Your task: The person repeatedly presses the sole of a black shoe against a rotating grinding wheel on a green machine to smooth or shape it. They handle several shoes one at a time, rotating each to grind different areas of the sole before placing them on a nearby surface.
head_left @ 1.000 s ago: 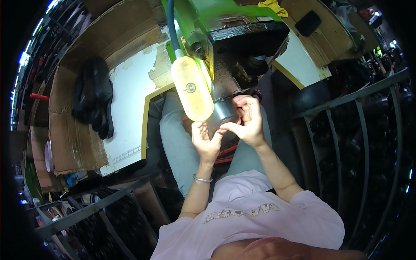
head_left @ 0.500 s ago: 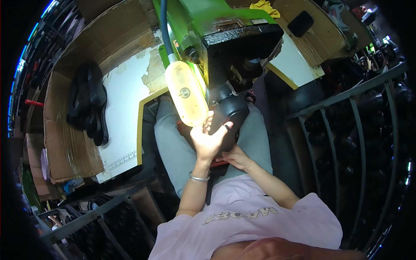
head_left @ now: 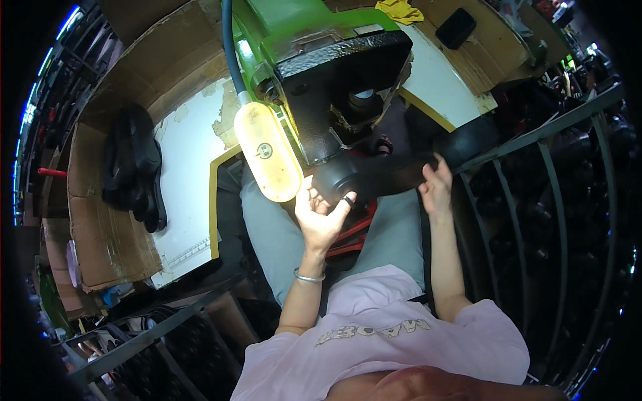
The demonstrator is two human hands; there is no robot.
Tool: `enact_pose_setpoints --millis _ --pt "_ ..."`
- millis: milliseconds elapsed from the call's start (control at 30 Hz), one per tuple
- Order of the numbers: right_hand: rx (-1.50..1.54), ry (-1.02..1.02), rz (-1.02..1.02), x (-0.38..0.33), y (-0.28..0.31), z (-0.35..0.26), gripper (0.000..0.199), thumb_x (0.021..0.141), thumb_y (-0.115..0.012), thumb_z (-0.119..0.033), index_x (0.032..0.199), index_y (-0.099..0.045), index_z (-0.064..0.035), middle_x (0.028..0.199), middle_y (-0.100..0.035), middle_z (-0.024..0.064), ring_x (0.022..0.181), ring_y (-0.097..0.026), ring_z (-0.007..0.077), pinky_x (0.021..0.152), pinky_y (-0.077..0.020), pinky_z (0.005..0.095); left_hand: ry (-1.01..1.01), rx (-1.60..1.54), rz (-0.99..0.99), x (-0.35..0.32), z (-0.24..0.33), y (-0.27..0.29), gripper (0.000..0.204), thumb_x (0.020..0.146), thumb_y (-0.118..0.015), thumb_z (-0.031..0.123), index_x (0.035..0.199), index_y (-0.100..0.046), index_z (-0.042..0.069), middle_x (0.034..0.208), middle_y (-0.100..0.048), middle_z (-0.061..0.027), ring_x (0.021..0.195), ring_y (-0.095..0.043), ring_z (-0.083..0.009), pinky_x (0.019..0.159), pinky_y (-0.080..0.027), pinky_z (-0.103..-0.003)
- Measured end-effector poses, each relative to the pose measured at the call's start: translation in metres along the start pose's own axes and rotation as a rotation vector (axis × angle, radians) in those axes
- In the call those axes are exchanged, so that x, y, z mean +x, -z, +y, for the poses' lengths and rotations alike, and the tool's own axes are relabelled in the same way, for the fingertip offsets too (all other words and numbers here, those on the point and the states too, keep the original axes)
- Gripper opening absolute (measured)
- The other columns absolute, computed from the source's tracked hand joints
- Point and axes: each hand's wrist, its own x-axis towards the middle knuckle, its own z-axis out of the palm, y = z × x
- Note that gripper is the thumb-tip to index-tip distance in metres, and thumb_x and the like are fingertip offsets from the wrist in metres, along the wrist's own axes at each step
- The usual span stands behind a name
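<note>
A long black shoe [head_left: 391, 176] lies crosswise below the black head of a green machine [head_left: 334, 73], its outline dim and partly blurred. At its left end my left hand [head_left: 323, 212] is closed round it, thumb on the near side; the yellow lamp [head_left: 269, 152] hangs right beside these fingers and hides some of them. My right hand [head_left: 436, 187] grips the other end from the right, with fingertips on the edge. Where the shoe meets the machine head is too dark to tell.
Several black shoes [head_left: 134, 167] lie on the white tabletop [head_left: 190, 140] at left, inside a cardboard wall [head_left: 100, 200]. A yellow cloth [head_left: 400, 11] and a black phone-like slab [head_left: 456, 28] lie at the far right. Metal railings [head_left: 518, 234] flank me on the right and lower left.
The shoe has swung from pointing toward me to lying crosswise. My right hand has moved right and away from me with its end; the left hand stays near the lamp.
</note>
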Motion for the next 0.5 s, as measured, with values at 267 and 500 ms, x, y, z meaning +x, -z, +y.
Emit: enact_pose_setpoints --millis 267,500 --pt "-0.282 0.292 -0.135 0.016 -0.084 -0.036 0.076 0.083 -0.074 -0.013 0.145 -0.033 -0.0029 0.134 -0.046 0.0097 0.108 -0.055 0.0141 0.08 -0.0502 0.0246 -0.107 0.118 0.158 -0.012 0.027 0.013 0.052 0.073 -0.073 -0.012 0.117 -0.044 -0.006 0.108 -0.06 -0.0145 0.093 -0.065 -0.0208 0.079 -0.055 -0.031" --pt "0.052 0.19 -0.194 -0.038 -0.073 -0.038 0.082 0.082 -0.069 -0.015 0.148 -0.022 0.0011 0.141 -0.041 0.011 0.131 -0.038 0.0203 0.109 -0.0296 0.0333 -0.587 0.528 -0.436 -0.012 -0.026 -0.062 0.035 0.061 -0.062 -0.01 0.095 -0.061 0.001 0.112 -0.063 -0.0183 0.122 -0.052 -0.0431 0.102 -0.044 -0.049"
